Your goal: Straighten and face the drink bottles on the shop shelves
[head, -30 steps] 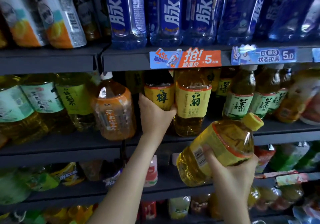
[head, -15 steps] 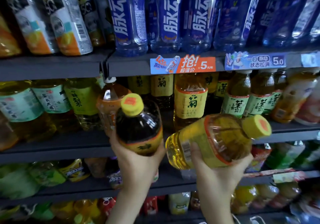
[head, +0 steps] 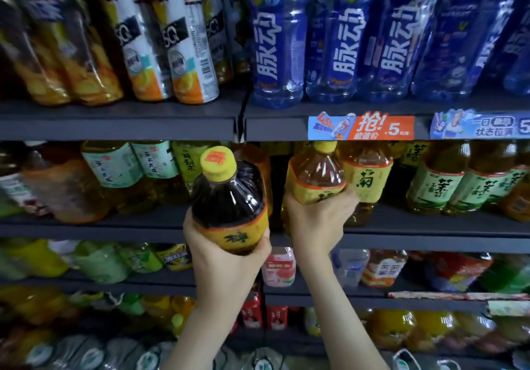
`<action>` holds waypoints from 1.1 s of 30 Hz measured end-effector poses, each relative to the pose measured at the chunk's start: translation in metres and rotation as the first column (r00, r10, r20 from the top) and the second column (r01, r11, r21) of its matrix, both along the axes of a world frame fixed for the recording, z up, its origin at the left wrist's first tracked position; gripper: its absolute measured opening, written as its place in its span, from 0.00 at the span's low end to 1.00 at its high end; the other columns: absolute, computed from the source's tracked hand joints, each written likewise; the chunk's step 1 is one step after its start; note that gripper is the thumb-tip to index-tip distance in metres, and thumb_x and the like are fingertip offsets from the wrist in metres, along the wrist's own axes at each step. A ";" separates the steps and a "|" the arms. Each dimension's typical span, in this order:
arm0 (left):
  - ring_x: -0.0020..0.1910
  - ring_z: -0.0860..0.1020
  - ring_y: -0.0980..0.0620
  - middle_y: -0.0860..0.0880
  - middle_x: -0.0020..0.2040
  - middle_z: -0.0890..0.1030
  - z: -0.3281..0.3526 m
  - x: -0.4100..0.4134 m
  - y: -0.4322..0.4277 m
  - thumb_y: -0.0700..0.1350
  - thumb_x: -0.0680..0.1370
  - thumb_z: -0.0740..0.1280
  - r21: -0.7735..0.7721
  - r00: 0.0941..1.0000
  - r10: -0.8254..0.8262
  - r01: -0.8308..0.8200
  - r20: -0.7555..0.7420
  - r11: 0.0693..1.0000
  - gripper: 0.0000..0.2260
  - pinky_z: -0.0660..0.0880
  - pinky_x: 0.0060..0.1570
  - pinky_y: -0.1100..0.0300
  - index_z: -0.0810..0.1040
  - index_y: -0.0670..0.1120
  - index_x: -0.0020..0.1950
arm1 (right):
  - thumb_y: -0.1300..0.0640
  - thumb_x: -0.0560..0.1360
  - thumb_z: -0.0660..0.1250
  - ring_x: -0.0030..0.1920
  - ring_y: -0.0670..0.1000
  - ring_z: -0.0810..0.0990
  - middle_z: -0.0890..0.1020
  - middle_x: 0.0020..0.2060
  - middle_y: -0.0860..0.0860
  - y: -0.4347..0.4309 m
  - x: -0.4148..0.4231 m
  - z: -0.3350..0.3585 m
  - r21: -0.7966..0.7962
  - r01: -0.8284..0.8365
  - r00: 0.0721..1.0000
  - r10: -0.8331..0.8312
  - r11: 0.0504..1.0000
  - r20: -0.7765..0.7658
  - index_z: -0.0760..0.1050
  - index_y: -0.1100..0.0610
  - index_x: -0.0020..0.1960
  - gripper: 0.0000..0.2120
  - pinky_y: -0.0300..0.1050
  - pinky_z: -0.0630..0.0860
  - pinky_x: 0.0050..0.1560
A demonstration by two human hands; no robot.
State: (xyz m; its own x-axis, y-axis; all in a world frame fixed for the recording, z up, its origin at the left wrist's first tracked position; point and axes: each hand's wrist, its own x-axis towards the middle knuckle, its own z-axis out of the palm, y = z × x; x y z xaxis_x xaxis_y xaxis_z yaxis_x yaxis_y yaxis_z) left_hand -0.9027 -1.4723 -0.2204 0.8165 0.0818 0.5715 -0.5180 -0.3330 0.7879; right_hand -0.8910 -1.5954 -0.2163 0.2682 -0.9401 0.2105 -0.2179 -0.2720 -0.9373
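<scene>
Two bottles were in hand. The left hand point(head: 226, 263) had its fingers point(head: 188, 226) curled round the dark bottle point(head: 229, 197), held in front of the middle shelf point(head: 430, 235). The right hand point(head: 318, 220) gripped the amber bottle point(head: 315, 177) at the shelf, just beside a yellow-labelled bottle point(head: 368, 180). I think it should go down upright, with the label forward.

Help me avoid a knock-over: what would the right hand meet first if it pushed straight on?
Probably nothing at once: the right hand aims its yellow-capped amber plastic bottle into the dark shelf gap beside a standing yellow-labelled amber bottle. What stands deeper is hidden.
</scene>
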 end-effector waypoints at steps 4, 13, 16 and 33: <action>0.63 0.67 0.56 0.41 0.65 0.69 -0.002 0.008 0.002 0.50 0.59 0.77 0.013 0.999 0.006 -0.005 -0.034 1.000 0.46 0.67 0.60 0.65 0.60 0.37 0.71 | 0.44 0.61 0.78 0.62 0.59 0.67 0.67 0.59 0.58 -0.005 0.021 0.002 -0.110 -0.072 0.993 0.061 0.991 -0.099 0.59 0.63 0.69 0.47 0.55 0.74 0.48; 0.61 0.65 0.62 0.43 0.63 0.70 -0.009 -0.001 -0.013 0.46 0.58 0.79 0.045 0.998 -0.022 0.024 -0.056 0.999 0.46 0.66 0.58 0.73 0.61 0.35 0.69 | 0.56 0.71 0.74 0.68 0.61 0.65 0.65 0.66 0.62 -0.012 -0.003 -0.013 -0.129 -0.251 0.968 0.248 0.959 -0.038 0.56 0.67 0.73 0.39 0.40 0.65 0.61; 0.61 0.64 0.63 0.42 0.61 0.69 -0.009 -0.006 -0.023 0.41 0.57 0.81 0.046 0.997 -0.073 0.074 -0.018 0.996 0.45 0.63 0.57 0.81 0.61 0.31 0.67 | 0.55 0.78 0.65 0.64 0.49 0.70 0.68 0.65 0.54 -0.007 -0.036 -0.003 -0.068 -0.344 0.931 0.350 0.936 0.100 0.63 0.61 0.70 0.24 0.41 0.70 0.63; 0.67 0.64 0.67 0.69 0.67 0.59 -0.027 -0.069 -0.139 0.54 0.68 0.71 0.125 0.741 -0.670 0.662 0.040 0.739 0.34 0.67 0.62 0.70 0.58 0.55 0.70 | 0.40 0.52 0.77 0.58 0.41 0.78 0.80 0.56 0.44 -0.082 -0.164 -0.026 -0.003 -0.358 0.909 0.349 0.934 0.227 0.71 0.52 0.64 0.44 0.36 0.76 0.55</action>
